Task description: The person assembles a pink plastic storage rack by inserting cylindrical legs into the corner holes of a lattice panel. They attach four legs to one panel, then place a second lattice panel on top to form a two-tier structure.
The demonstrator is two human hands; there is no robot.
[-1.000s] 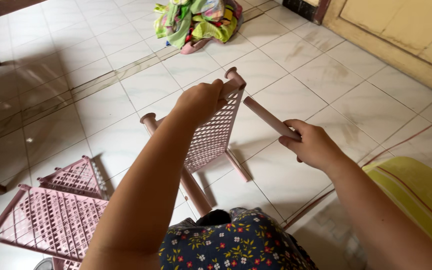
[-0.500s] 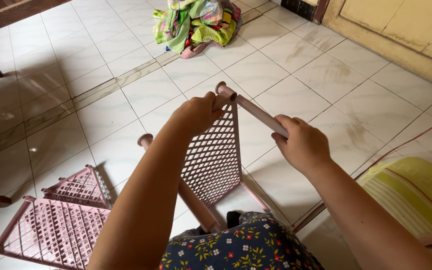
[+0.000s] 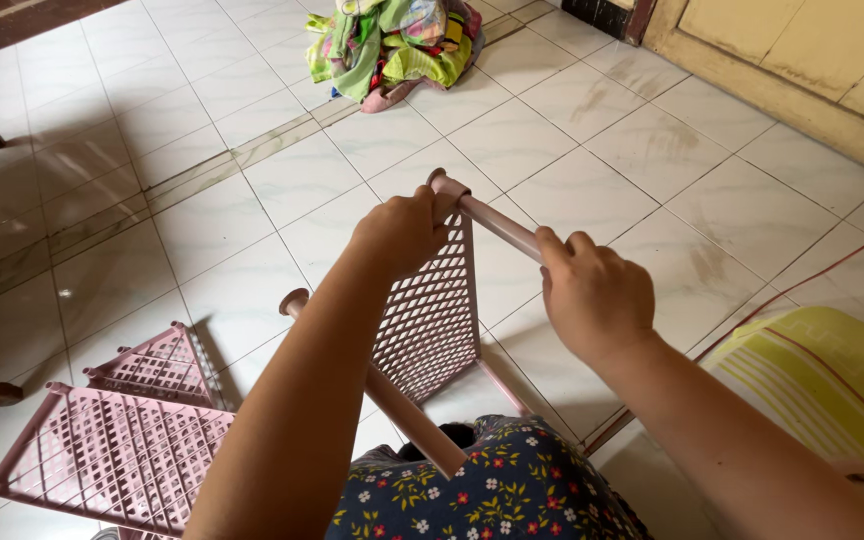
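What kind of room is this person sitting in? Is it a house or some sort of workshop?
Most likely a room in a home. The floor is white tile, a heap of colourful cloth lies on it, and a yellowish wooden door stands at the far edge. No workshop tools show.

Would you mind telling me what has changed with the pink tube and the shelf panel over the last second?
The right hand carried the pink tube leftward until its end met the corner socket of the lattice shelf panel. The left hand kept its grip on that corner. The spare panels and the cloth pile stayed put.
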